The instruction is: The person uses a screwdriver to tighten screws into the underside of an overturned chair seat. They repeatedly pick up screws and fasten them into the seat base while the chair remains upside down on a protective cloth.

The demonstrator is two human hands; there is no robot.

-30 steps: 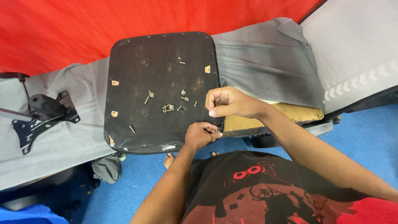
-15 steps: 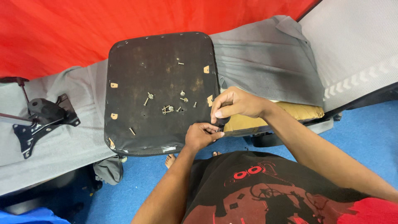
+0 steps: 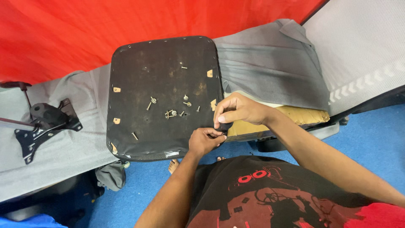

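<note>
Both hands have drifted closer together over the last second, the right hand [image 3: 236, 110] dropping down from above the seat's corner until its fingertips nearly meet the left hand [image 3: 205, 140]. Right wrist is bent down, fingers curled and pinching the dark fabric edge at the near right corner of the upturned chair seat base [image 3: 162, 97]. Left hand comes up from below, knuckles bunched in a loose fist, fingertips pinched on that same edge just under the right hand, though what exactly is in the pinch is too small to tell. So the seat base lies flat on the grey cloth [image 3: 270, 63], mostly ahead and to the left of both hands, with only its corner under them. Loose screws [image 3: 171, 113] sit scattered across the middle of the base, well clear of the fingers. Off to the far left is the black chair mechanism plate [image 3: 46, 122], untouched.
</note>
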